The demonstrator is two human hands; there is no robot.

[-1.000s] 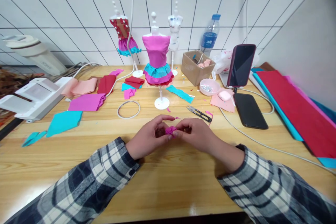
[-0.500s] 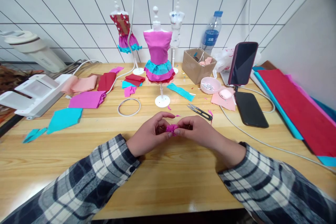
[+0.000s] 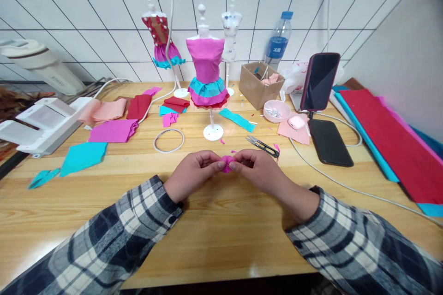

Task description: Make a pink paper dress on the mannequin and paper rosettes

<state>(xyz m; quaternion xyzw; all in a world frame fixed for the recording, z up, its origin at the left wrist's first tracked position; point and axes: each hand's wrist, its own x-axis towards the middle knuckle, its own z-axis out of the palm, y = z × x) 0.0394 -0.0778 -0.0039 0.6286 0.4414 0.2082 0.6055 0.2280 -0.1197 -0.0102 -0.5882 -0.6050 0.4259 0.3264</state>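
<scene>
A small gathered magenta crepe paper flower [image 3: 227, 164] is pinched between my two hands above the wooden table [image 3: 221, 230]. My left hand [image 3: 195, 170] grips its left edge between thumb and fingers. On the opposite edge, my right hand [image 3: 258, 168] pinches it the same way. Just beyond the hands stands a small dress form [image 3: 206, 62] in a magenta bodice with a blue and magenta ruffled skirt. Thread snips [image 3: 263, 146] lie past my right hand, beside magenta scraps. A thin white ring [image 3: 169, 140] rests beyond my left hand.
Two more dress forms [image 3: 161, 37] stand against the tiled wall. A cardboard box [image 3: 262, 85], a pink bowl [image 3: 277, 110] of small beads and phones [image 3: 330, 143] are on the right. Coloured paper pieces [image 3: 83, 157] lie left; long red sheets [image 3: 391, 143] lie far right. A white cable crosses the right side.
The magenta flower has turned to show a rounder, flatter face. My left forefinger, raised before, has come down onto its edge. Both hands have shifted only slightly.
</scene>
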